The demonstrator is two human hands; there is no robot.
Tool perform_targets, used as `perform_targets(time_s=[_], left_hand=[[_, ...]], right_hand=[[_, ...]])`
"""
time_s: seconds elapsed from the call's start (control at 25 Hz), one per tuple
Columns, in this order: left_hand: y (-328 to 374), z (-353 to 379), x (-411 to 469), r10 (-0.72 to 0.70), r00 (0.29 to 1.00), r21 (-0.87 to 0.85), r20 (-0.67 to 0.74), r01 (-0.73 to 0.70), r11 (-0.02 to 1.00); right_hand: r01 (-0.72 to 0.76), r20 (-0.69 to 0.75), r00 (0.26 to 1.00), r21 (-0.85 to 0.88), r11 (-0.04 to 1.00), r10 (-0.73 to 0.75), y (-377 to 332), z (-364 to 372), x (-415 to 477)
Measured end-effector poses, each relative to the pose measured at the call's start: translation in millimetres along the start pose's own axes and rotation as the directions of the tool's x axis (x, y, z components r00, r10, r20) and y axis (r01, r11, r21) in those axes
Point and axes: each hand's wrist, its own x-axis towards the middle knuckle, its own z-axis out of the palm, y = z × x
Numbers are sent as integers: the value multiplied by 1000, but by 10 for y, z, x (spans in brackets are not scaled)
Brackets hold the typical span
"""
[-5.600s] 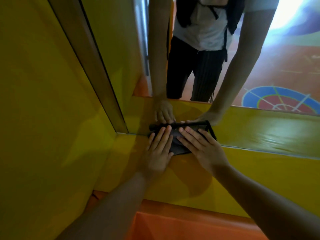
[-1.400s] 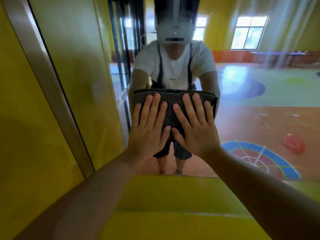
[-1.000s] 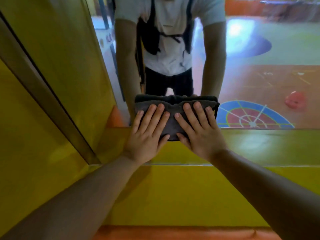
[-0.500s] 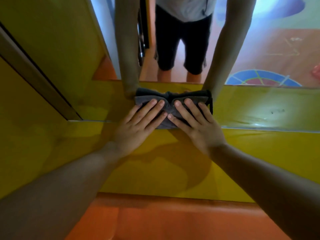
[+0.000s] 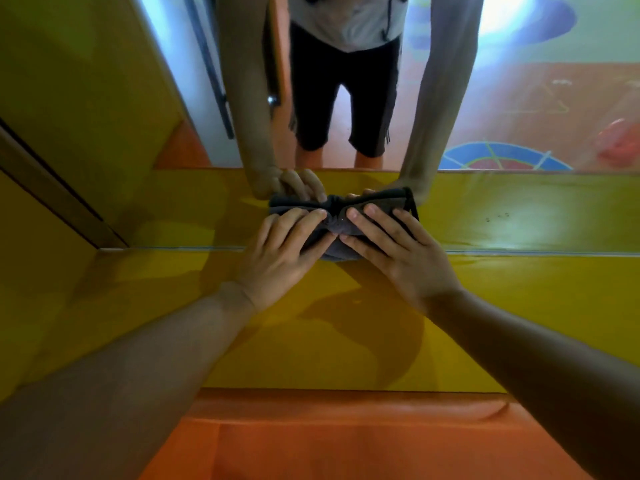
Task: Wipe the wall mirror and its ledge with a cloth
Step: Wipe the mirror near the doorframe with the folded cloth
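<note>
The left hand [image 5: 282, 252] and right hand [image 5: 401, 252] both lie spread on the cloth [image 5: 337, 230], pressing it w/ fingers mostly straight. Neither hand wraps or pinches it. The left fingers look a bit more bent than the right. The cloth is puckered in the middle, btwn the two hands.

The cloth sits on the bottom strip of the mirror [image 5: 519, 98]. Its lower edge is at the seam where the glass meets the ledge [image 5: 346, 323] and seems to lap onto it.

Step in hand, prob.: the lowest band of the glass, w/ the ledge not yet wiped. The next move likely calls for tipping the palms from the upright glass onto the ledge top. The bunched middle needs flattening first so the whole face wipes. Then it's a sideways slide w/ even pressure, esp. along the seam, where dirt tends to collect.

- **Cloth:** dark grey, soft, thick, folded into an oblong w/ a darker edge band; should slide easily.
- **Mirror:** hard, smooth glass, showing the person's arms, shorts and a coloured floor.
- **Specks:** a few small dark ones at right; on the glass or reflected, can't tell.
- **Ledge:** yellow, glossy, looks like padded vinyl w/ slight dimples.
- **Below the ledge:** an orange pad [image 5: 346, 441], similar finish, w/ one wrinkle.
- **At left:** a yellow wall [image 5: 69, 98] and a brown frame strip [image 5: 52, 188].
</note>
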Motion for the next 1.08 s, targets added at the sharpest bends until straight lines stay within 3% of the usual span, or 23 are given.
perform_targets(time_s=[0.12, 0.44, 0.72, 1.08], left_hand=[[8, -120, 231, -33, 999, -27, -7, 33, 999], [-694, -937, 1489, 34, 993, 2, -112, -34, 999], [-1555, -1784, 2662, 206, 968, 209, -144, -174, 962], [-2566, -2941, 4298, 276, 914, 358, -298, -160, 920]], right_hand=[[-36, 24, 999, 15, 999, 36, 154, -206, 33], [-82, -107, 991, -60, 995, 75, 1186, -1279, 654], [-70, -203, 978, -129, 989, 42, 2148, -2368, 1392], [-132, -257, 963, -170, 977, 85, 3444, -3746, 2385]])
